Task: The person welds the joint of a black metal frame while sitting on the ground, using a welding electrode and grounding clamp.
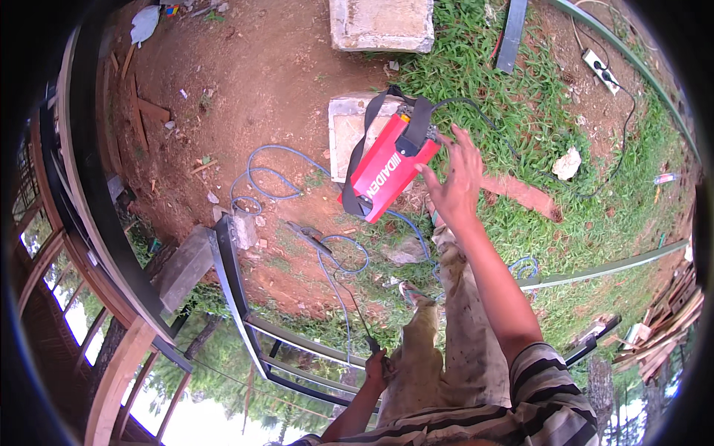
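A red welding machine (387, 175) with a black carrying strap (358, 160) leans on a pale concrete block (346, 134) in front of me. My right hand (457, 175) reaches to its right end with fingers spread, the fingertips by its dark end panel; I cannot tell whether they touch. Low at my left side, my left hand (378, 368) is closed round the dark handle of what looks like an electrode holder (373, 345). A thin dark rod (353, 308) sticks out of it toward the ground. A dark clamp-like tool (306, 238) lies on the soil beside blue cable (346, 256).
Another concrete block (381, 26) stands farther off. A white power strip (599, 70) lies on the grass at right, with black cable (634, 111) trailing from it. A dark metal frame (238, 312) stands at left. Long green bars (610, 267) and stacked wood (666, 327) are at right.
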The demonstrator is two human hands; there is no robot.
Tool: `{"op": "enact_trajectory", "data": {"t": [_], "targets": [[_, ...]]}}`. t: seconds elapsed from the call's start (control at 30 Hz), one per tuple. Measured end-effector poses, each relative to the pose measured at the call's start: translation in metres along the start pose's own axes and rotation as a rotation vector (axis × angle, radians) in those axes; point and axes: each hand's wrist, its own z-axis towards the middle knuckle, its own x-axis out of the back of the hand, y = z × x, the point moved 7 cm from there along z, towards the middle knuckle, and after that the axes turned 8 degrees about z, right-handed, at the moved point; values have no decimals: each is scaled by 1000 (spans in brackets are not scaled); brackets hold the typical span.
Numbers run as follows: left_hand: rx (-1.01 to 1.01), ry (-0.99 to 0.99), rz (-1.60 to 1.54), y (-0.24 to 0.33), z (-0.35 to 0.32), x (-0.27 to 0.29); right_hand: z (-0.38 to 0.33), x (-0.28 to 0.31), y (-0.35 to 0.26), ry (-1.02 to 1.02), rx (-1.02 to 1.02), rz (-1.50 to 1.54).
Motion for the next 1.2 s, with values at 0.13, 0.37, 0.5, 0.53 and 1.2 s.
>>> {"op": "enact_trajectory", "data": {"t": [0.13, 0.37, 0.5, 0.53, 1.2], "targets": [[-26, -18, -164, -34, 13, 21, -101, 9, 28, -36, 8, -68], [-134, -62, -451, -98, 83, 65, -372, 45, 305, -867, -553, -283], [-186, -151, -538, -147, 150, 107, -468, -44, 222, -1054, -690, -370], [-293, -120, -511, -145, 165, 132, -484, -62, 205, -1065, -672, -368], [-543, -141, -395, -145, 336, 431, -745, -243, -22, -1128, -1447, 92]]}}
